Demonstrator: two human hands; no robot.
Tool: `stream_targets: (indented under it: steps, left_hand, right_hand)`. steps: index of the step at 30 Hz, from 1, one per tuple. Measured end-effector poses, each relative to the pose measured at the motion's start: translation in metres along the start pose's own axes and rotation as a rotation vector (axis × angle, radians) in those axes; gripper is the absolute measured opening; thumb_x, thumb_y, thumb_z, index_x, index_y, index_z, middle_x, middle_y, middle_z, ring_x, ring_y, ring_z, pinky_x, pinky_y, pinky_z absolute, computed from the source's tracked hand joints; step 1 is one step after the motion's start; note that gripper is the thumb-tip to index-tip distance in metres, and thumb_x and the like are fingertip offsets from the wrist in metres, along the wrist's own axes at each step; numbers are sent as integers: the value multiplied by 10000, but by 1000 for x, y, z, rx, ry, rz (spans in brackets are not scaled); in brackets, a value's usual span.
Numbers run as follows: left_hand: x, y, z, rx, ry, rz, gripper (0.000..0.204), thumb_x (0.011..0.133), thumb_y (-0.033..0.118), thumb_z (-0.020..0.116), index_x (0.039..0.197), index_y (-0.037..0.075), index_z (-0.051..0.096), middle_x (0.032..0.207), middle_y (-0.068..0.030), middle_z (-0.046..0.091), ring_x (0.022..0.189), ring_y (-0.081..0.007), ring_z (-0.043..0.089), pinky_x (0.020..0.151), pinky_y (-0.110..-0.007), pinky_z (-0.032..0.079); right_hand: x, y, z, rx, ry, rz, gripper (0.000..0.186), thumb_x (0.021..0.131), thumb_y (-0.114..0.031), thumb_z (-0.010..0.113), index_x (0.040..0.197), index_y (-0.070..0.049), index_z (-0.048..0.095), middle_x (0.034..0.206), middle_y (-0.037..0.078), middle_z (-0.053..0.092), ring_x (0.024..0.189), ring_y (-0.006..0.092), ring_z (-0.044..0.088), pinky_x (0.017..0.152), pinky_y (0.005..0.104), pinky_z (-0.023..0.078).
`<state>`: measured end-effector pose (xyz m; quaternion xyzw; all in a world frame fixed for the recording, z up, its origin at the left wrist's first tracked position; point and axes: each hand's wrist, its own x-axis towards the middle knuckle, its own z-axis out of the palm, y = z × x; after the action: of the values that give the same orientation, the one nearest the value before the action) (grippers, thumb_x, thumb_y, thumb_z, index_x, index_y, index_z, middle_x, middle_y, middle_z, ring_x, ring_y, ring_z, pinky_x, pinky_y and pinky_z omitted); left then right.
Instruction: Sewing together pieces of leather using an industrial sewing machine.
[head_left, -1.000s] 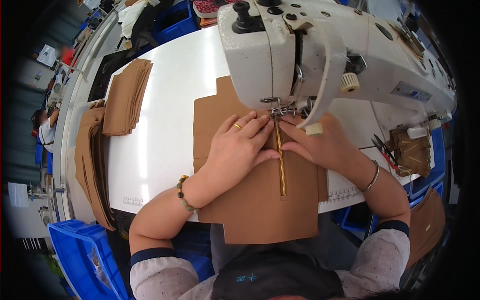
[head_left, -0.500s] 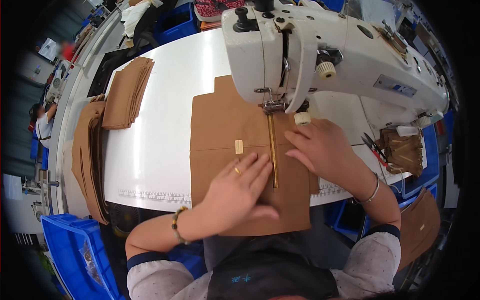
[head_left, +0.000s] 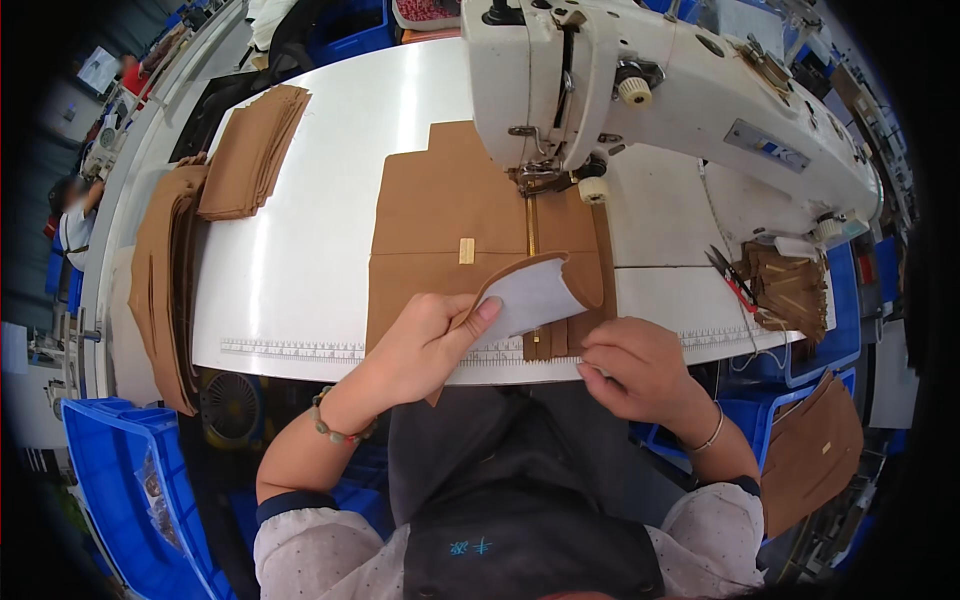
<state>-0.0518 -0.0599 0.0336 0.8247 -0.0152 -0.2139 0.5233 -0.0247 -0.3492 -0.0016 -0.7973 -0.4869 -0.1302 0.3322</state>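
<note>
A brown fabric panel (head_left: 420, 210) with a small pale tag (head_left: 467, 250) lies under the sewing machine's (head_left: 535, 90) presser foot. A gold zipper (head_left: 532, 225) runs down it toward me from the foot. My left hand (head_left: 425, 340) pinches the panel's near part between thumb and fingers. That part is folded up and over, so its pale grey underside shows. Beneath the fold, a brown under-layer (head_left: 555, 345) with the zipper's near end shows. My right hand (head_left: 640, 370) is beside this layer's right edge, fingers curled closed; whatever they may hold is hidden.
Stacked brown pieces (head_left: 255, 150) and more draped pieces (head_left: 165, 290) lie at the left. Black-and-red scissors (head_left: 735, 280) rest at the right by a small brown bundle (head_left: 790, 290). A ruler strip (head_left: 290, 348) follows the table's front edge. A blue bin (head_left: 130, 480) stands lower left.
My left hand has gone from lying flat on the panel to lifting its near part and folding it over. My right hand has drawn back toward me, fingers curling.
</note>
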Motion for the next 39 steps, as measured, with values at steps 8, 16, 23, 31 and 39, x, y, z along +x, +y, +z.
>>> stream_targets:
  steps: [8, 16, 23, 31, 39]
  left_hand:
    - [4, -15, 7, -95, 78, 114, 542, 1167, 357, 489, 863, -65, 641, 535, -89, 543, 448, -138, 560, 485, -322, 441]
    - [4, -15, 6, -123, 91, 94, 548, 1155, 372, 520, 891, -91, 646, 583, -95, 465, 596, -126, 426, 562, -361, 420]
    - [3, -14, 5, -139, 77, 80, 562, 1159, 397, 512, 922, -87, 671, 576, -116, 505, 587, -125, 523, 575, -354, 450]
    - [-12, -18, 32, 387, 233, 509, 310, 927, 155, 733, 1204, 18, 759, 1037, -139, 716, 1007, -294, 736, 853, -397, 598]
    - [-24, -30, 68, 759, 400, 643, 612, 700, 100, 785, 1312, 88, 764, 1197, -80, 691, 1160, -327, 676, 982, -447, 567]
  right_hand:
    - [10, 0, 34, -210, -33, -158, 314, 789, -131, 782, 1068, -1, 719, 1067, 116, 696, 980, 269, 693, 781, 370, 600]
    - [7, 2, 35, -155, -9, -121, 286, 777, -122, 745, 1039, -15, 704, 1045, 107, 696, 919, 270, 704, 716, 356, 608]
    - [7, 1, 34, -193, -20, -137, 301, 764, -97, 773, 1050, -23, 715, 1046, 107, 710, 913, 277, 715, 705, 358, 612]
    - [-14, -6, 37, -144, -10, -115, 354, 729, -132, 806, 1064, -26, 760, 1155, 138, 723, 1034, 325, 725, 811, 429, 636]
    - [-32, -9, 49, -151, 59, -90, 458, 661, -127, 800, 1104, -14, 775, 1212, 160, 721, 1112, 403, 735, 951, 492, 638]
